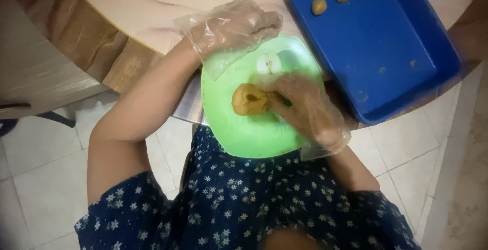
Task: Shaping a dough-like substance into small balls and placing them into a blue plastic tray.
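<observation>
Both hands wear loose, clear plastic gloves and work over a green plate (244, 138) that hangs partly off the near edge of the bench (168, 6), a pale marbled top with a brown rim. The right hand (305, 108) lies across the plate's right half, its fingers (277, 96) curled together and pressed into the side of a lump of tan dough (249, 100) that sits near the plate's middle; the fingertips look pinched on the dough, though the crumpled glove blurs exactly how tightly. The left hand (234, 26) rests at the plate's far-left rim, fingers loosely bent and holding nothing, seemingly steadying the plate. At the far right of the bench sits a blue tray (401, 77), with two small dough balls (330, 1) close together in its far-left corner and a few crumbs scattered on its floor. Judging from this, the step in hand is pulling a portion off the lump. The next move would call for a clean pinch and twist so the piece comes away without dragging the whole lump, while the left hand keeps the overhanging plate from tipping off the bench edge.
</observation>
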